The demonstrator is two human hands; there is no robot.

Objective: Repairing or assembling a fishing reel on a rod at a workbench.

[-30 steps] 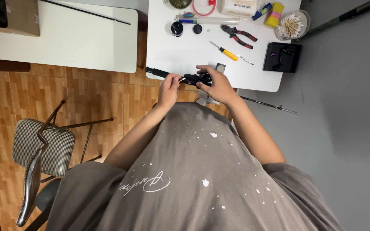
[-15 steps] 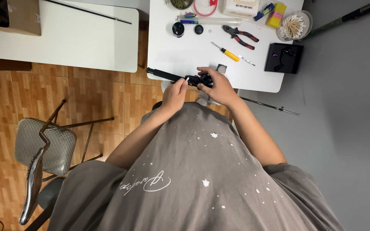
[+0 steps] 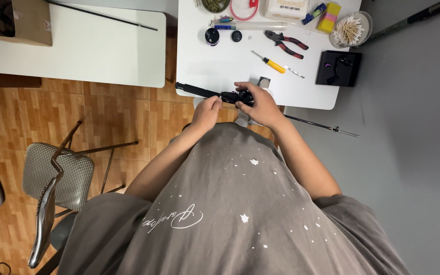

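We are gripping the black fishing rod [image 3: 199, 91] at the near edge of the white table [image 3: 220, 66], left hand [image 3: 207, 109] now closed on its handle, right hand [image 3: 260, 104] still wrapped over the reel [image 3: 238, 97], with the pliers [image 3: 286, 43] lying at one o'clock.

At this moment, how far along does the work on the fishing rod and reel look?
Mid-job, it seems. Laid out ready: pliers, yellow-handled screwdriver and a bowl of cotton swabs on the white table. In hand: the left hand and right hand grip the black reel on the fishing rod. What is left cannot be told.
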